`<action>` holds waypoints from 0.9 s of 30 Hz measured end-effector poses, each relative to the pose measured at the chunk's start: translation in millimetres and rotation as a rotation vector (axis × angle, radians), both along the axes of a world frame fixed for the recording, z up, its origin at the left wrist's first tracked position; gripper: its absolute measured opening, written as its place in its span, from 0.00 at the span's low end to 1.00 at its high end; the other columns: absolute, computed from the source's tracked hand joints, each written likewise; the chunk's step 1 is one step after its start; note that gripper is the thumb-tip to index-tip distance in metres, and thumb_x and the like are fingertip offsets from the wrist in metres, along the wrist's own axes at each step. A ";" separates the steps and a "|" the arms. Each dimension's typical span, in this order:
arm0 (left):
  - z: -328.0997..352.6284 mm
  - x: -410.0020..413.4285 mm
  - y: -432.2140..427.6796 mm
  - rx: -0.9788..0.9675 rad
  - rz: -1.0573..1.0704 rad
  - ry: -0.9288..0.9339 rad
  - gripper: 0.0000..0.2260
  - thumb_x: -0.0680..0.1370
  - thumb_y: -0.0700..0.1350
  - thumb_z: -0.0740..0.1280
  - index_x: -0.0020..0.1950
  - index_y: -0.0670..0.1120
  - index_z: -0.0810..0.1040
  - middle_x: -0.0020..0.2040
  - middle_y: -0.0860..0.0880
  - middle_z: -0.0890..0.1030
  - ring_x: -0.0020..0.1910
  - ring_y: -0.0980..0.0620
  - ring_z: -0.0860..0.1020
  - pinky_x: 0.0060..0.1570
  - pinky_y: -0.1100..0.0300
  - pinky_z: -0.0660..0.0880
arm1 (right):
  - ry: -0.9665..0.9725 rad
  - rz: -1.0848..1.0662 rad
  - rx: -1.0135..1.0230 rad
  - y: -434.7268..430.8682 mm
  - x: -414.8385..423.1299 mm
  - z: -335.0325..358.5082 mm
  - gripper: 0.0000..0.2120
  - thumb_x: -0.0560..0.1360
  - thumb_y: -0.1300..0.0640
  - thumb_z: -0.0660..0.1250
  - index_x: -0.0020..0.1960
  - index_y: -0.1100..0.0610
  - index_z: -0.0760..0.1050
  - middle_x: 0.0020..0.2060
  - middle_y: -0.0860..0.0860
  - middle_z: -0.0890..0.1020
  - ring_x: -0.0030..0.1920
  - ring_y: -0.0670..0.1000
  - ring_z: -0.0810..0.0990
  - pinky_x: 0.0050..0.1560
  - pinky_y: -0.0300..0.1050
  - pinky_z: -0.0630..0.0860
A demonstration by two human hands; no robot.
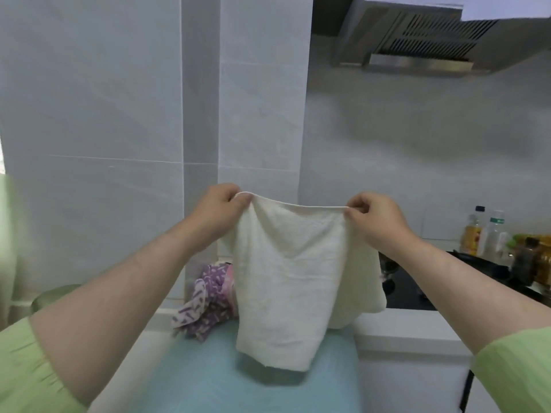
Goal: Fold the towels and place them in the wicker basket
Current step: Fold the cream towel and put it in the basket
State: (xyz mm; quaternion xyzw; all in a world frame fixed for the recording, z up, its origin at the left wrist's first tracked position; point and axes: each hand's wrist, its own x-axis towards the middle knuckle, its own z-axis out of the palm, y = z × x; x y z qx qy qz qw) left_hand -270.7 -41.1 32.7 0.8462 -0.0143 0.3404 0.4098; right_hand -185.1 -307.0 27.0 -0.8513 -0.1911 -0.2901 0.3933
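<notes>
A cream white towel point(286, 281) hangs in the air over a light blue surface point(208, 380), folded over along its top edge. My left hand point(222, 205) pinches the towel's upper left corner. My right hand point(374, 217) pinches the upper right corner. The top edge is stretched between both hands. A purple and white patterned towel point(205, 302) lies crumpled behind the white one, partly hidden by it. No wicker basket is in view.
A white tiled wall stands close behind. A black cooktop point(411, 293) lies to the right, with several bottles point(486, 234) beyond it and a range hood point(423, 40) above. A white counter point(411, 326) borders the blue surface.
</notes>
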 end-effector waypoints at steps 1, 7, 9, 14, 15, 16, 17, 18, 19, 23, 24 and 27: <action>9.2 -2.6 -4.2 -0.046 0.008 -0.022 0.16 0.80 0.48 0.63 0.44 0.34 0.76 0.38 0.46 0.74 0.35 0.51 0.70 0.35 0.58 0.64 | 0.002 0.015 -0.001 0.3 -3.9 2.1 0.04 0.76 0.58 0.67 0.49 0.53 0.80 0.41 0.45 0.80 0.47 0.50 0.79 0.47 0.42 0.73; 62.7 -28.0 -34.1 -0.539 -0.292 -0.044 0.12 0.79 0.44 0.67 0.52 0.34 0.79 0.45 0.40 0.80 0.43 0.46 0.79 0.47 0.53 0.76 | 0.105 0.256 0.031 14.1 -37.6 8.5 0.14 0.76 0.55 0.68 0.61 0.51 0.75 0.57 0.47 0.78 0.57 0.48 0.78 0.60 0.45 0.74; 73.7 -38.1 -41.6 -0.588 -0.324 -0.055 0.07 0.78 0.43 0.68 0.48 0.39 0.79 0.42 0.43 0.81 0.40 0.47 0.81 0.45 0.55 0.78 | 0.172 0.303 0.033 16.2 -44.1 0.8 0.14 0.75 0.48 0.68 0.59 0.50 0.77 0.56 0.48 0.80 0.57 0.48 0.79 0.61 0.48 0.75; 85.8 -62.5 -44.7 -0.710 -0.315 -0.025 0.08 0.79 0.42 0.67 0.54 0.38 0.79 0.46 0.43 0.84 0.43 0.48 0.84 0.45 0.54 0.81 | 0.217 0.460 0.019 17.3 -66.1 -19.6 0.31 0.65 0.26 0.62 0.49 0.52 0.80 0.48 0.46 0.82 0.51 0.47 0.79 0.56 0.49 0.74; 87.0 -65.1 -45.4 -0.686 -0.280 -0.030 0.09 0.78 0.41 0.67 0.55 0.39 0.79 0.49 0.43 0.84 0.45 0.47 0.83 0.45 0.54 0.81 | 0.206 0.478 0.008 18.6 -71.1 -21.0 0.38 0.64 0.23 0.60 0.50 0.56 0.80 0.48 0.49 0.82 0.50 0.50 0.79 0.54 0.51 0.73; 87.5 -66.5 -46.7 -0.658 -0.246 -0.036 0.09 0.78 0.41 0.67 0.56 0.39 0.79 0.51 0.42 0.84 0.46 0.47 0.83 0.46 0.53 0.80 | 0.192 0.498 0.020 20.3 -76.8 -21.6 0.44 0.62 0.20 0.59 0.51 0.61 0.79 0.49 0.52 0.82 0.51 0.52 0.80 0.55 0.52 0.73; 86.8 -67.4 -48.3 -0.633 -0.219 -0.034 0.10 0.78 0.42 0.68 0.56 0.39 0.79 0.52 0.42 0.83 0.47 0.46 0.83 0.48 0.52 0.80 | 0.193 0.514 0.060 22.6 -81.9 -21.7 0.48 0.61 0.19 0.58 0.53 0.63 0.78 0.52 0.56 0.83 0.55 0.55 0.80 0.60 0.56 0.73; 85.4 -67.4 -49.7 -0.609 -0.201 -0.021 0.10 0.78 0.42 0.68 0.56 0.39 0.79 0.54 0.41 0.83 0.48 0.46 0.83 0.51 0.51 0.79 | 0.210 0.537 0.122 25.3 -87.5 -19.8 0.49 0.60 0.19 0.60 0.54 0.63 0.78 0.55 0.57 0.83 0.58 0.55 0.80 0.64 0.57 0.71; 82.9 -67.5 -51.7 -0.591 -0.196 -0.002 0.09 0.78 0.42 0.68 0.55 0.39 0.79 0.54 0.41 0.83 0.49 0.45 0.82 0.52 0.51 0.79 | 0.232 0.564 0.186 28.1 -91.1 -17.5 0.45 0.61 0.20 0.62 0.54 0.60 0.81 0.56 0.55 0.83 0.59 0.53 0.80 0.66 0.56 0.71; 69.1 -63.7 -55.6 -0.722 -0.273 0.055 0.09 0.79 0.42 0.67 0.56 0.38 0.79 0.52 0.42 0.83 0.46 0.46 0.82 0.50 0.52 0.79 | 0.323 0.603 0.258 40.1 -107.0 -12.3 0.09 0.73 0.50 0.74 0.50 0.51 0.84 0.45 0.44 0.87 0.47 0.42 0.85 0.51 0.37 0.80; 66.6 -62.6 -55.1 -0.782 -0.294 0.052 0.09 0.79 0.41 0.66 0.56 0.38 0.79 0.51 0.42 0.83 0.47 0.46 0.82 0.52 0.51 0.80 | 0.318 0.572 0.245 41.9 -109.3 -14.7 0.04 0.73 0.54 0.74 0.47 0.52 0.84 0.42 0.45 0.87 0.44 0.44 0.85 0.46 0.38 0.82; 60.6 -57.9 -49.7 -0.838 -0.305 0.011 0.09 0.80 0.41 0.65 0.58 0.37 0.78 0.52 0.41 0.82 0.48 0.45 0.82 0.55 0.49 0.80 | 0.299 0.489 0.301 45.5 -111.7 -22.4 0.05 0.74 0.56 0.74 0.44 0.58 0.84 0.40 0.51 0.87 0.43 0.53 0.86 0.46 0.49 0.83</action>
